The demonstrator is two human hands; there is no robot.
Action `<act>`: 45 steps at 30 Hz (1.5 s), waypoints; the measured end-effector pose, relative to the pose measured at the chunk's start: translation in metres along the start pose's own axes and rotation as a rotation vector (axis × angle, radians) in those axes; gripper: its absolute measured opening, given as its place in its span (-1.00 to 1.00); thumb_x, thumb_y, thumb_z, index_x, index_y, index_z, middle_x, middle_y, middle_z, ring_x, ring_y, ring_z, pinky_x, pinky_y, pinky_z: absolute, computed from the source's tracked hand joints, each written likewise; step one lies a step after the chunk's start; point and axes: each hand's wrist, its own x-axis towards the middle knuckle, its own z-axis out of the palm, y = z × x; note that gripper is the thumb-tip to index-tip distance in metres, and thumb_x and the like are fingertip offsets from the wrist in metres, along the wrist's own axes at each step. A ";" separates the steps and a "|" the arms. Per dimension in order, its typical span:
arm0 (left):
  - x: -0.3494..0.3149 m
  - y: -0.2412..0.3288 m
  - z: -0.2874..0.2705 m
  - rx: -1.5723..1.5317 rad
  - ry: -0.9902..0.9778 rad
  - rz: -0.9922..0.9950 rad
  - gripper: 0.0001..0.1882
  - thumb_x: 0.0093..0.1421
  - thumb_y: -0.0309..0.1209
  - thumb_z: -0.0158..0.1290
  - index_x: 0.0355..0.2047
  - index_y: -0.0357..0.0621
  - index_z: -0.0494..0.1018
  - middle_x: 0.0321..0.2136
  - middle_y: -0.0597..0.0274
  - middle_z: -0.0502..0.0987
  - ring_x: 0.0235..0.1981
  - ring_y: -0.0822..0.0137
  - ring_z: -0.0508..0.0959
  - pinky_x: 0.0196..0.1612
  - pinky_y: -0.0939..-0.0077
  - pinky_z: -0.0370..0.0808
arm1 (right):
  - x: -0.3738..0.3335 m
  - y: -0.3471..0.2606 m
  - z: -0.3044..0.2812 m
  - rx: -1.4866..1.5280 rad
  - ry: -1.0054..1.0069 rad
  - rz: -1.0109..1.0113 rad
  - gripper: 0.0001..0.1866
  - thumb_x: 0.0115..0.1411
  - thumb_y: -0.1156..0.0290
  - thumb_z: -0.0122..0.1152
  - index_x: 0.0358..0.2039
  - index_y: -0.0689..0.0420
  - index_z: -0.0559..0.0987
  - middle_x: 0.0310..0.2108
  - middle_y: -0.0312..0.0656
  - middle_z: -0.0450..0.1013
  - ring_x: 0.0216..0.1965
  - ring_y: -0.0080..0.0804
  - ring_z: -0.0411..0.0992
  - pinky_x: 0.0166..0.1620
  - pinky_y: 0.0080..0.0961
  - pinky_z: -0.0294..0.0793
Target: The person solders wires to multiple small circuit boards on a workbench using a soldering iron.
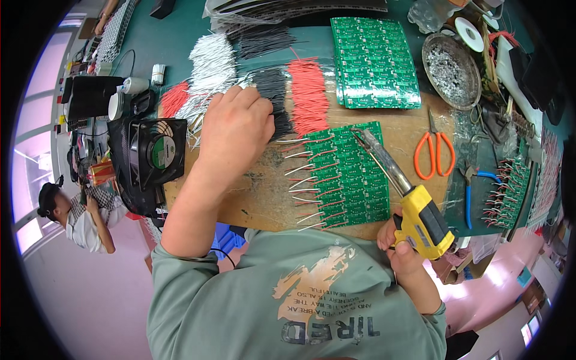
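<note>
At nine o'clock a black cooling fan (157,151) stands at the bench edge, angled toward the work, probably to pull fumes away. Just right of it, the left hand (235,123) curls over the black wire bundle (275,96), fingertips pinching at a strand. At centre lies the green circuit board panel (351,174), white and red leads fanned off its left edge. At four o'clock the right hand (401,243) grips the yellow soldering iron (399,192), tip poised over the panel. Orange scissors (434,155) lie beyond; bare wood between stays open.
</note>
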 end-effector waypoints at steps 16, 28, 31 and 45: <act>-0.003 0.010 -0.013 -0.320 0.081 -0.056 -0.86 0.19 -0.51 0.21 -0.23 -0.17 0.62 -0.32 0.10 0.64 -0.21 0.04 0.62 -0.13 0.19 0.54 | -0.001 0.003 -0.001 0.014 0.008 -0.011 -0.08 0.09 -0.07 0.50 0.28 0.19 0.30 -0.49 -0.32 0.27 -0.49 -0.46 0.29 -0.43 -0.47 0.34; -0.005 0.047 0.014 -0.442 0.152 0.174 -0.75 0.07 -0.61 0.24 -0.19 -0.21 0.59 -0.32 0.13 0.60 -0.29 0.08 0.59 -0.22 0.23 0.55 | -0.005 0.009 -0.011 -0.181 0.003 0.040 -0.06 0.11 -0.12 0.48 0.30 0.19 0.28 -0.49 -0.35 0.25 -0.49 -0.53 0.25 -0.43 -0.52 0.29; -0.008 0.048 0.019 -0.440 0.152 0.215 -0.72 0.05 -0.61 0.24 -0.18 -0.21 0.59 -0.34 0.16 0.58 -0.31 0.11 0.59 -0.26 0.26 0.54 | -0.004 0.010 -0.014 -0.257 -0.049 0.024 -0.06 0.13 -0.12 0.47 0.31 0.19 0.27 -0.49 -0.36 0.25 -0.49 -0.53 0.25 -0.42 -0.52 0.29; -0.011 0.048 0.022 -0.407 0.145 0.240 -0.65 -0.04 -0.61 0.20 -0.17 -0.23 0.58 -0.34 0.18 0.55 -0.34 0.17 0.56 -0.25 0.31 0.51 | -0.004 0.002 -0.013 -0.261 -0.076 -0.003 -0.80 0.25 0.33 0.34 -0.22 0.14 0.55 -0.44 -0.31 0.44 -0.44 -0.47 0.40 -0.37 -0.45 0.39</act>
